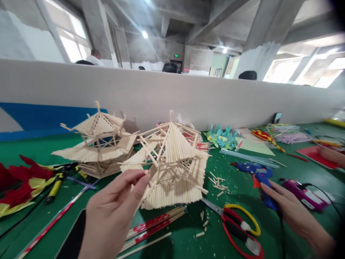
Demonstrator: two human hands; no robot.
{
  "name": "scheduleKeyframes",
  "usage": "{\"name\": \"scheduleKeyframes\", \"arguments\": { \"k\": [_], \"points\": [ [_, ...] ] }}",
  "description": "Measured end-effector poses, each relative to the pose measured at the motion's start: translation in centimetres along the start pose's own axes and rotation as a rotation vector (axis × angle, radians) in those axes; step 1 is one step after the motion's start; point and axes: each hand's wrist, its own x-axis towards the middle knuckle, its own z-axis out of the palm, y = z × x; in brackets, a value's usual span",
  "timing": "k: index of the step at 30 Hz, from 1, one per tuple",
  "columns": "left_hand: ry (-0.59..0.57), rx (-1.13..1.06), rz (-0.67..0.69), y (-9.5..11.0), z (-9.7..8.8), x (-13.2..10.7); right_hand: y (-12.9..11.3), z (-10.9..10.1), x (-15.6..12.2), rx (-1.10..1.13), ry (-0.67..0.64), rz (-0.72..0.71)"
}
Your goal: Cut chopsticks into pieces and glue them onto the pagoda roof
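Note:
In front of me stands a pavilion model (175, 180) made of pale wooden sticks, its upper roof only partly covered. My left hand (113, 212) is at its near left side, thumb and fingertips pinched on a short wooden stick (147, 173), mostly hidden by the fingers. On the right, my right hand (288, 208) is wrapped around the handle of a blue glue gun (256, 172), whose nozzle points left toward the model, apart from it. A second stick pavilion (99, 144), with fuller roofs, stands behind on the left.
Scissors (237, 223) with red and yellow handles lie between the model and my right hand. Stick bundles (156, 225) and cut bits (219, 183) lie nearby. A purple device (307, 194) sits at right, red-yellow material (24, 183) at left. Another person's hand (329, 154) rests at far right.

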Motion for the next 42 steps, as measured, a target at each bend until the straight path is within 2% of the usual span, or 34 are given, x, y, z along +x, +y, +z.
{"name": "scheduleKeyframes", "arguments": {
  "k": [3,6,8,11,14,18,19,22,24,27,31,38,42],
  "points": [
    [0.012,-0.028,-0.121,0.2,-0.4,0.2,3.7,-0.7,1.7,-0.224,0.06,0.035],
    [-0.02,-0.023,-0.192,0.9,-0.6,0.6,6.2,-0.9,2.7,-0.397,0.116,0.021],
    [-0.083,-0.068,-0.208,1.4,-0.5,0.9,7.3,-1.0,3.0,-0.484,0.115,0.01],
    [-0.179,-0.131,-0.139,1.9,-0.4,1.4,7.6,-0.9,3.1,-0.597,0.131,-0.031],
    [-0.209,-0.121,-0.085,2.2,-0.3,2.2,5.0,0.6,2.1,-0.7,0.254,-0.185],
    [-0.266,-0.081,-0.092,3.0,0.3,3.3,-3.0,5.1,-2.0,-0.436,0.202,-0.649],
    [-0.286,-0.061,-0.099,3.2,0.5,3.6,-5.3,6.5,-3.3,-0.389,0.147,-0.75],
    [-0.341,-0.046,-0.138,4.1,1.3,4.3,-11.1,10.2,-6.4,-0.267,-0.068,-1.185],
    [-0.367,-0.076,-0.154,4.5,1.6,4.8,-13.7,12.2,-7.5,-0.193,-0.203,-1.359],
    [-0.391,-0.1,-0.157,4.9,1.9,5.2,-15.7,14.6,-7.7,-0.186,-0.317,-1.411],
    [-0.412,-0.114,-0.15,4.9,2.2,5.6,-16.2,16.5,-7.1,-0.179,-0.361,-1.398],
    [-0.454,-0.107,-0.14,4.6,2.5,5.8,-15.8,17.0,-6.8,-0.156,-0.349,-1.365],
    [-0.453,0.105,-0.027,4.5,1.9,5.9,-15.5,17.1,-6.8,-0.168,-0.329,-1.342]
  ]
}}
